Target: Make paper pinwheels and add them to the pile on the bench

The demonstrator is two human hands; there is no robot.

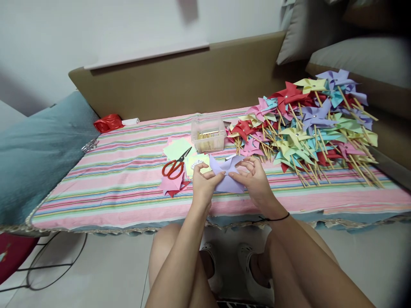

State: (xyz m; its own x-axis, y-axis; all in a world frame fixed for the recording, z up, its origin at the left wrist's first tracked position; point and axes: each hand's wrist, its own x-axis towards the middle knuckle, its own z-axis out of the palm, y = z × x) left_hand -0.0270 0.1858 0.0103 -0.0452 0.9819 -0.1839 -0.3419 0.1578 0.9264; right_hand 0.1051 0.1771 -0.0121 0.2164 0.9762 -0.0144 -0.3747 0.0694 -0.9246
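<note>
Both my hands pinch one sheet of purple paper (230, 185), partly folded like a pinwheel, above the near part of the striped cloth. My left hand (205, 179) is closed on its left side, thumb near the centre. On the right side my right hand (253, 177) grips it the same way, thumb toward the middle. Just left of my left hand lie red-handled scissors (175, 166) on stacked paper. A pale green paper stack (177, 149) and pink paper pieces (170, 183) lie around them. Behind the purple paper stands a clear plastic box (208, 126) holding thin sticks.
A large heap of finished pinwheels (316, 115) on sticks covers the right side. A red plastic bag (108, 123) lies at the back left. A blue cushion (45, 149) bounds the left, a brown backrest (180, 85) the rear. Grey cushions (362, 60) rest at the far right.
</note>
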